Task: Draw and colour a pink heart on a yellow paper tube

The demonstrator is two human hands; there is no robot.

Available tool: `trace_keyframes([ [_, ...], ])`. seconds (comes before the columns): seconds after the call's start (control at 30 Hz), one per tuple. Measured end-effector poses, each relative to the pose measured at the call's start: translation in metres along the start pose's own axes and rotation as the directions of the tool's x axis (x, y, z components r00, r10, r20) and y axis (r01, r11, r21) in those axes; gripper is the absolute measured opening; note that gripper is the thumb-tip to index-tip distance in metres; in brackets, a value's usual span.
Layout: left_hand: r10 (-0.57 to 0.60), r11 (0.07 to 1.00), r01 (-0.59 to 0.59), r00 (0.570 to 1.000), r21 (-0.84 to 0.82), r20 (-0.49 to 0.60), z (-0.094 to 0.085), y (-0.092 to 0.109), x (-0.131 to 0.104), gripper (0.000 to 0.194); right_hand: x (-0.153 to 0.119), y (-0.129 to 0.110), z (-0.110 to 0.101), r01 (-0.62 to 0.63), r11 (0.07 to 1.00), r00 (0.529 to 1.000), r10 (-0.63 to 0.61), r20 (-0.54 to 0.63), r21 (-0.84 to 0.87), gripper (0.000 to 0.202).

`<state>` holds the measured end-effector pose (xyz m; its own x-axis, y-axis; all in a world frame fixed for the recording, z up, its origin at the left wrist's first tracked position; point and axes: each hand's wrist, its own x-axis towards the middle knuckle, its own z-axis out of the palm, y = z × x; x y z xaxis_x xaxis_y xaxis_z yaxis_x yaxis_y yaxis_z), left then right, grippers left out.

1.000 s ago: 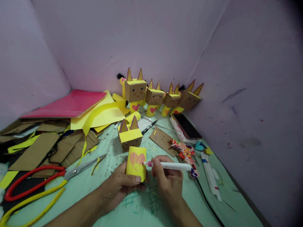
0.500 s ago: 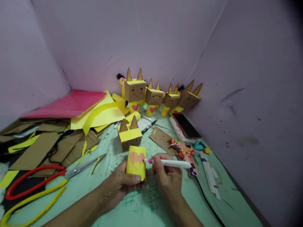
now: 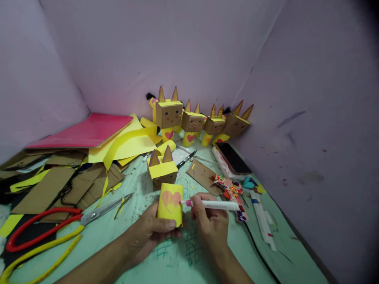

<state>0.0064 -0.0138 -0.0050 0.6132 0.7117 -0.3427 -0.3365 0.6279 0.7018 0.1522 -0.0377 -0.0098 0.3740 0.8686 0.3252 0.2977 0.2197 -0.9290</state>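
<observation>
A yellow paper tube (image 3: pixel 168 215) stands upright in my left hand (image 3: pixel 149 227), thumb across its front and fingers behind. On the tube is a pink heart (image 3: pixel 171 197), coloured in its upper part, with bare yellow lower down. My right hand (image 3: pixel 211 221) is closed around a white marker (image 3: pixel 219 204). The marker's pink tip points left at the heart's right edge; whether it touches I cannot tell. Just behind the tube sits a cardboard box head (image 3: pixel 162 171) with a yellow top and two purple-edged pointed ears.
Large scissors (image 3: pixel 94 213) lie on the left, near cardboard scraps (image 3: pixel 44 191) and a pink folder (image 3: pixel 83 128). Several box-headed figures (image 3: pixel 168 114) line the back wall. At right are a phone (image 3: pixel 232 157), a patterned glue gun (image 3: pixel 231 187) with a black cord, and white markers (image 3: pixel 262 219).
A little more pink shows in the heart's right side. Both hands keep nearly the same position, and the marker has shifted only slightly.
</observation>
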Motion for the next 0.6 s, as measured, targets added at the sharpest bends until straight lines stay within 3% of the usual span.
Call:
trace_keyframes([
  [0.6, -0.008, 1.0, 0.008, 1.0, 0.005, 0.008, -0.0015, -0.0006, 0.0011, 0.054, -0.0014, -0.003, 0.0019, -0.027, 0.998, 1.0, 0.027, -0.003, 0.05, 0.027],
])
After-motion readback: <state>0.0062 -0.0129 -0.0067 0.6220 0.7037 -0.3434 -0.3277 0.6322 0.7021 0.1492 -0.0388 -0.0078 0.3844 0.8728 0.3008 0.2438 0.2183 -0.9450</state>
